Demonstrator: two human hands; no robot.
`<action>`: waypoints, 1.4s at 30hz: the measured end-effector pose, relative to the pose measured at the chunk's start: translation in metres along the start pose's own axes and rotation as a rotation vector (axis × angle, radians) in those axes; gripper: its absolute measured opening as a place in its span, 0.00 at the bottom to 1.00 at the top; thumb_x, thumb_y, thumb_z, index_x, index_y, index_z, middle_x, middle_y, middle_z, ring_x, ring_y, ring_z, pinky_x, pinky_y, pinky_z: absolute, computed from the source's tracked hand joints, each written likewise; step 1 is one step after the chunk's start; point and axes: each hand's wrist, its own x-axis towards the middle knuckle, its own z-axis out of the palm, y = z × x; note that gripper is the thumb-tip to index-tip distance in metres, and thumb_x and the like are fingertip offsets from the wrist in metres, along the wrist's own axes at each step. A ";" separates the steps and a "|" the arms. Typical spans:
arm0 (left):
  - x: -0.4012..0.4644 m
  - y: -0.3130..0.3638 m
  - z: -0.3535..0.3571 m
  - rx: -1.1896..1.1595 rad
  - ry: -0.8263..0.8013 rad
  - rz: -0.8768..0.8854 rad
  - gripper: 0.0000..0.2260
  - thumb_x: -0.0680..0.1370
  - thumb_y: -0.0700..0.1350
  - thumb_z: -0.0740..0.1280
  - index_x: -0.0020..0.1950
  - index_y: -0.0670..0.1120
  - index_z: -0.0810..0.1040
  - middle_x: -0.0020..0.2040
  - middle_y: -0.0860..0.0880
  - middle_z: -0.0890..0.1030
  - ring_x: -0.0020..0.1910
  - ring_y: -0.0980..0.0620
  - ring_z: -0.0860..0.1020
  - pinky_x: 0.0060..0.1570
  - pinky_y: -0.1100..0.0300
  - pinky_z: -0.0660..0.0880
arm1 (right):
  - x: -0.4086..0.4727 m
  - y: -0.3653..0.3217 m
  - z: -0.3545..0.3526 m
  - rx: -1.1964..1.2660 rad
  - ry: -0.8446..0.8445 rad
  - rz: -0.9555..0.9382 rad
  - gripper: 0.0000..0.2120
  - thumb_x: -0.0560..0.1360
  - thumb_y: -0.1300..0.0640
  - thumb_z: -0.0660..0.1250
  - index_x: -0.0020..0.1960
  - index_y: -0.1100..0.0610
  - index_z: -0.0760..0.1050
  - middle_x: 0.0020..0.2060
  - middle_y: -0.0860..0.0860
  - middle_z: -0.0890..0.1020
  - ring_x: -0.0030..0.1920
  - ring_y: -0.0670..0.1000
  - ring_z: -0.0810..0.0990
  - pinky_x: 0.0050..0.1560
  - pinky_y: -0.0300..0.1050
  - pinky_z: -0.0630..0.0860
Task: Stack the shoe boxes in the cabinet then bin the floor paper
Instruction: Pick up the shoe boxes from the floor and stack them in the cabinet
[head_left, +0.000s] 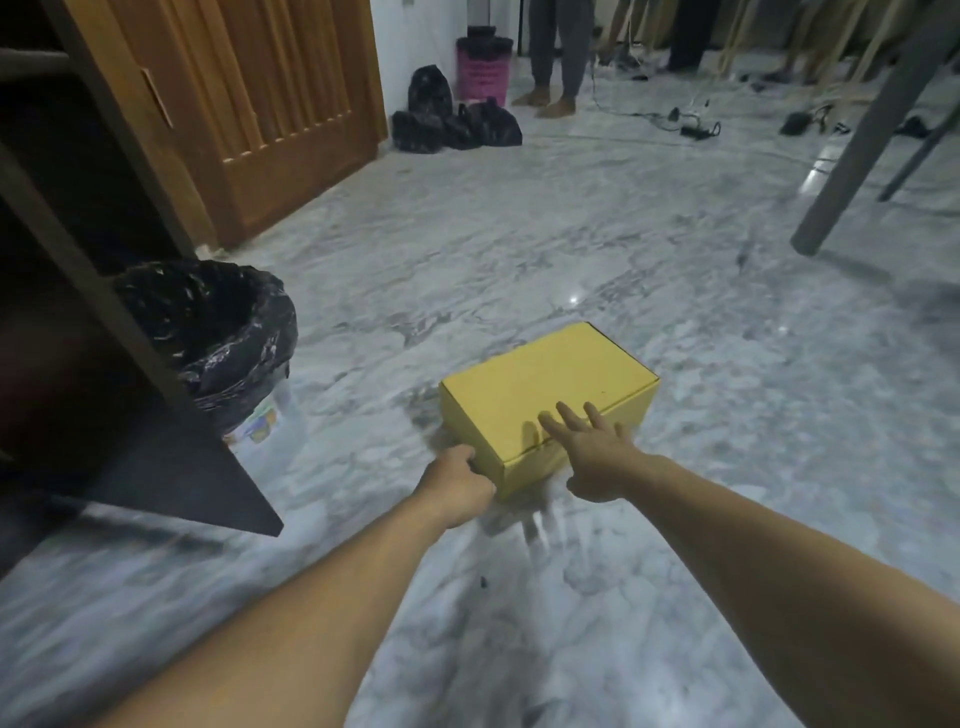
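Note:
A yellow shoe box (545, 395) lies closed on the marble floor in front of me. My left hand (460, 480) grips its near left corner, fingers curled under the edge. With straight, spread fingers, my right hand (589, 452) rests on the box's near right edge, the thumb down its front side. The dark wooden cabinet (104, 364) stands open at the left. A bin (218, 332) lined with a black bag sits beside the cabinet's side panel. No floor paper is in view.
A wooden door (260, 104) stands behind the bin. Black rubbish bags (452, 119) and a pink bin (483, 70) sit at the back wall. A person's legs (556, 57) stand beyond, cables (691, 122) trail nearby, and grey table legs (872, 124) rise at the right.

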 end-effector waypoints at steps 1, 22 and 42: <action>0.004 -0.001 -0.001 -0.012 0.013 -0.006 0.29 0.80 0.37 0.62 0.78 0.43 0.55 0.65 0.44 0.70 0.41 0.56 0.69 0.47 0.58 0.69 | -0.001 -0.001 0.002 -0.015 -0.015 -0.011 0.40 0.76 0.64 0.60 0.80 0.47 0.42 0.80 0.49 0.43 0.78 0.59 0.39 0.74 0.67 0.48; 0.028 -0.051 -0.005 -0.215 0.309 -0.190 0.18 0.77 0.47 0.69 0.63 0.40 0.73 0.57 0.43 0.78 0.53 0.41 0.77 0.49 0.53 0.74 | 0.004 0.039 0.030 0.542 0.240 0.396 0.34 0.74 0.46 0.69 0.72 0.61 0.60 0.68 0.60 0.69 0.66 0.62 0.69 0.63 0.58 0.71; -0.040 -0.108 -0.029 -0.990 0.295 -0.215 0.24 0.77 0.65 0.59 0.39 0.45 0.68 0.44 0.46 0.78 0.43 0.40 0.78 0.40 0.49 0.76 | -0.067 0.056 0.060 1.745 0.067 0.614 0.13 0.74 0.54 0.55 0.45 0.61 0.74 0.53 0.63 0.80 0.52 0.68 0.80 0.49 0.69 0.76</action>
